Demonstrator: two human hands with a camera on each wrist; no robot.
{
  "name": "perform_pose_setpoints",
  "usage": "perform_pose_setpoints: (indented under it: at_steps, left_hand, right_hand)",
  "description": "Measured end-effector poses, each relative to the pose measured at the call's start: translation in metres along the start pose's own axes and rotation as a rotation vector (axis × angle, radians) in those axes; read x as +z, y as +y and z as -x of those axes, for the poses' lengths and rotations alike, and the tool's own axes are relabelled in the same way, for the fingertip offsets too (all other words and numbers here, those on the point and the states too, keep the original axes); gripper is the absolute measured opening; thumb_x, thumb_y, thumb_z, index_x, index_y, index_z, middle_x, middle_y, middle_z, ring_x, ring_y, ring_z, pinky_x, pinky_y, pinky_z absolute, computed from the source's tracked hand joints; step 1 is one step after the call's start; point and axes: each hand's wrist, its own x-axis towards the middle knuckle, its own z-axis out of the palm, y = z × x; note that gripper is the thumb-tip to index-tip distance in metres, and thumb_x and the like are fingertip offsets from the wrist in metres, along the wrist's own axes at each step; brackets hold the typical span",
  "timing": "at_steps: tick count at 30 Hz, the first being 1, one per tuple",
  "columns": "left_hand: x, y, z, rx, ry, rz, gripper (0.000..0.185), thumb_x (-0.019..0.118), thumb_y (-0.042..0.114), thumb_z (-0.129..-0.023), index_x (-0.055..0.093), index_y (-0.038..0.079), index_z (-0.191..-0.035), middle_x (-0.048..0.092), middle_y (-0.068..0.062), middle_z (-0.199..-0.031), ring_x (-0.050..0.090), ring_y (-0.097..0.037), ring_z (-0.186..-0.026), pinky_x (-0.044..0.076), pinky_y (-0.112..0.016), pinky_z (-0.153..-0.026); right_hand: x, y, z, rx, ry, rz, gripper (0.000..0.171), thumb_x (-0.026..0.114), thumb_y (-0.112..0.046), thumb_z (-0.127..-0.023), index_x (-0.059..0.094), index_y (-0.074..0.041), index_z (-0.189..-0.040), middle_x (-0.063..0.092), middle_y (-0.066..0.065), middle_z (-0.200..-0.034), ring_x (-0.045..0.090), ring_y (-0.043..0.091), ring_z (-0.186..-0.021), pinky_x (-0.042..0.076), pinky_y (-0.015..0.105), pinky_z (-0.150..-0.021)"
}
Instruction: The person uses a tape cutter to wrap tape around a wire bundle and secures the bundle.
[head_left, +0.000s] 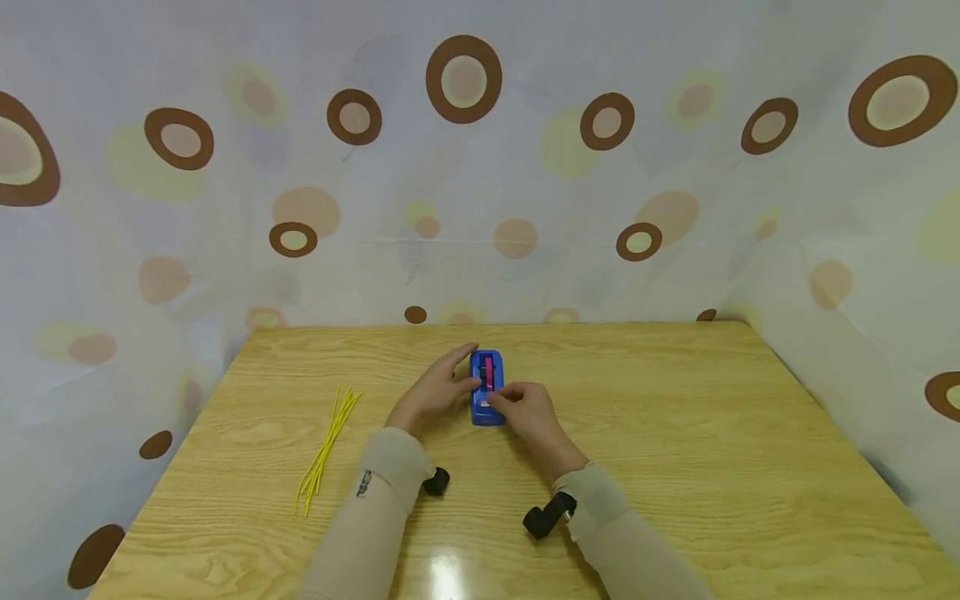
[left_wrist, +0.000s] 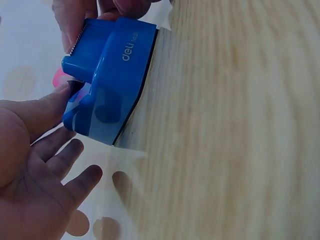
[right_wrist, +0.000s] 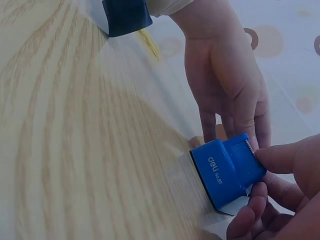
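A blue tape dispenser (head_left: pixel 487 415) with a serrated cutter stands upright on the table, "deli" printed on its side (left_wrist: pixel 131 60). A pink roll (head_left: pixel 489 373) sits in its well. My left hand (head_left: pixel 435 393) is at its left side. In the left wrist view that hand's thumb (left_wrist: pixel 50 107) touches the dark hub, its other fingers extended and spread. My right hand (head_left: pixel 531 414) grips the near, cutter end. In the right wrist view its thumb (right_wrist: pixel 280 159) lies at the serrated edge, the other fingers curled at the front below. Any clear tape between them cannot be made out.
A loose bundle of thin yellow sticks (head_left: pixel 326 450) lies on the wooden table (head_left: pixel 675 467) to the left of my left forearm. A dotted cloth (head_left: pixel 465 183) hangs behind the table and along its sides. A black camera mount (head_left: pixel 550 515) is strapped to my right wrist.
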Motion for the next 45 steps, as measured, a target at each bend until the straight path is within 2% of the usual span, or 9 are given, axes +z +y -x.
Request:
perform_pose_setpoints:
  at_steps: [7,21,29,36,41,45]
  left_hand:
    - [0.0035,-0.0026,-0.0019,0.02,0.006,0.017,0.061,0.06,0.009,-0.099,0.032,0.003,-0.153,0.032,-0.013,-0.157,0.025,-0.028,-0.145,0.028,-0.047,-0.113]
    - [0.0084,-0.0037,-0.0008,0.013,0.043,0.056,0.058,0.058,0.004,-0.099,0.034,0.002,-0.152,0.035,-0.013,-0.156,0.03,-0.027,-0.144,0.029,-0.044,-0.113]
    - [0.0079,-0.0038,-0.0021,0.013,0.045,0.072,0.058,0.059,0.004,-0.099,0.035,0.001,-0.152,0.036,-0.014,-0.155,0.031,-0.026,-0.143,0.029,-0.042,-0.113]
    - [0.0074,-0.0032,-0.0023,0.011,0.057,0.078,0.058,0.059,0.004,-0.099,0.035,0.001,-0.151,0.036,-0.013,-0.155,0.032,-0.026,-0.143,0.028,-0.041,-0.113]
    - [0.0076,-0.0021,-0.0003,0.014,0.053,0.077,0.058,0.059,0.003,-0.098,0.035,0.0,-0.151,0.037,-0.015,-0.154,0.032,-0.027,-0.142,0.029,-0.042,-0.113]
    - [0.008,-0.0026,-0.0003,0.013,0.051,0.076,0.058,0.059,0.004,-0.098,0.036,0.0,-0.151,0.037,-0.014,-0.154,0.033,-0.027,-0.142,0.03,-0.042,-0.112]
  right_hand:
    - [0.0025,-0.0021,0.0016,0.011,0.019,-0.059,0.017,0.07,-0.013,-0.092,0.072,0.004,-0.096,0.066,0.009,-0.087,0.058,0.018,-0.079,0.05,0.029,-0.069]
    - [0.0054,-0.0012,-0.0008,0.162,-0.01,-0.291,0.017,0.068,-0.009,-0.093,0.071,0.006,-0.1,0.066,0.01,-0.099,0.056,0.019,-0.09,0.046,0.033,-0.081]
    - [0.0062,-0.0013,-0.0025,0.191,-0.004,-0.337,0.017,0.068,-0.01,-0.093,0.071,0.005,-0.099,0.065,0.008,-0.099,0.053,0.019,-0.093,0.043,0.035,-0.086]
    - [0.008,-0.0047,-0.0038,0.211,0.012,-0.421,0.025,0.067,-0.014,-0.095,0.069,0.008,-0.106,0.064,0.011,-0.108,0.052,0.021,-0.101,0.042,0.037,-0.094]
    - [0.0088,-0.0061,-0.0015,0.241,0.017,-0.391,0.026,0.067,-0.013,-0.093,0.067,0.009,-0.107,0.063,0.013,-0.108,0.052,0.022,-0.1,0.042,0.038,-0.094]
    - [0.0096,-0.0055,0.0003,0.232,0.032,-0.333,0.028,0.067,-0.014,-0.093,0.068,0.01,-0.106,0.063,0.014,-0.106,0.052,0.023,-0.099,0.043,0.038,-0.091]
